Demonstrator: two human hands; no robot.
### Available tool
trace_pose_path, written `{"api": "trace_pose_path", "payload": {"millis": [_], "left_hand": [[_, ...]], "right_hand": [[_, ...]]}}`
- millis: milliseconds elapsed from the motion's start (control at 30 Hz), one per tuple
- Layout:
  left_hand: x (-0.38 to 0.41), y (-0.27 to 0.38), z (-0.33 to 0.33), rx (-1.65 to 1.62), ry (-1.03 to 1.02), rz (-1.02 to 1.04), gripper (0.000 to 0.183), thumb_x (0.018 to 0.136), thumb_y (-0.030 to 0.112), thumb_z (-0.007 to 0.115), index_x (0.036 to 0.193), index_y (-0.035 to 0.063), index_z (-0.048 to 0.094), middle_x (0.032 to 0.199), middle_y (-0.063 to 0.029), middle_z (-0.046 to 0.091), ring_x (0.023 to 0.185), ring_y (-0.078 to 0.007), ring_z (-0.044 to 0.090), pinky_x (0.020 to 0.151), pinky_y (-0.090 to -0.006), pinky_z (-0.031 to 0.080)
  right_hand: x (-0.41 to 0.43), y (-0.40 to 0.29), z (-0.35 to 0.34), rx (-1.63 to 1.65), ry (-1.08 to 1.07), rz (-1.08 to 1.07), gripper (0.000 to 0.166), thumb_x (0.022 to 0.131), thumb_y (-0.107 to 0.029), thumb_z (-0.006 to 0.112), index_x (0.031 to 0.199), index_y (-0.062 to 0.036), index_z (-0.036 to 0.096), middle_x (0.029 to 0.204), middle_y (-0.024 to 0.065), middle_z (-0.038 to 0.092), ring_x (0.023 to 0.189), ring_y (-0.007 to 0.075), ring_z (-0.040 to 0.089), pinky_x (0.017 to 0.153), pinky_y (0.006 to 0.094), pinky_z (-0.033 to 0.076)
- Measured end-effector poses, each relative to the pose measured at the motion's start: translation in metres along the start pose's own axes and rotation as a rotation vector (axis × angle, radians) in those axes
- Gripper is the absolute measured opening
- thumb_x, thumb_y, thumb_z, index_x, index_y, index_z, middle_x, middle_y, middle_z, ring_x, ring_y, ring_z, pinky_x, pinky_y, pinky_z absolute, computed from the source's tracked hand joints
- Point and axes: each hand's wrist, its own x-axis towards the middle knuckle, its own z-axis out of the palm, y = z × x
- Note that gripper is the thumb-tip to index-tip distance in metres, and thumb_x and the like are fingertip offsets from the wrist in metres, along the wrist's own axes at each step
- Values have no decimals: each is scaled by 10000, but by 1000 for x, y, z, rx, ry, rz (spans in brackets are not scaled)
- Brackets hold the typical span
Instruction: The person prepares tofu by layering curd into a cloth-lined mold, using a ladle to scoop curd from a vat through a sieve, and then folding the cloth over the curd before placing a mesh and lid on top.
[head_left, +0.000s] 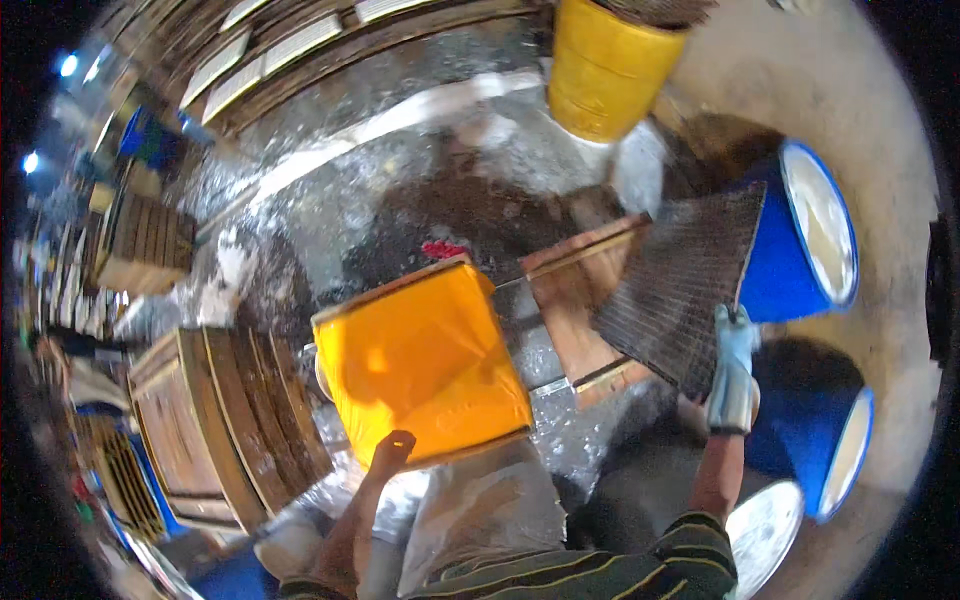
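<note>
Gloved in pale blue, my right hand grips the edge of a dark ribbed sheet, its material unclear. That sheet slants over a wooden board and in front of a blue drum. My bare left hand is at the near edge of a wood-edged frame or tray covered in orange-yellow sheeting; its fingers look curled, but whether they hold the edge cannot be told. A small pink-red item lies just beyond the orange cover.
Stacked wooden boxes stand at left, with another stack farther off. A yellow drum stands ahead; a second blue drum is at right. White trays line the upper left. A person is at far left.
</note>
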Motion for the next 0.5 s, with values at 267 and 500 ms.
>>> {"api": "trace_pose_path", "payload": {"millis": [267,500], "left_hand": [[48,58,106,-204,-107,114,383,980,393,696,1128,40,714,1103,-142,754,963,-278,747,864,-408,585],[88,84,123,-484,171,79,467,1007,451,643,1211,33,686,1121,-132,745,1003,-261,720,879,-388,570]], "right_hand": [[-92,-139,-103,169,-339,-358,78,962,-114,655,968,-48,697,840,-44,625,744,74,517,667,265,436],[-161,-241,-154,561,-544,-62,88,880,-69,662,955,-61,706,714,-80,571,576,19,437,513,230,319]]}}
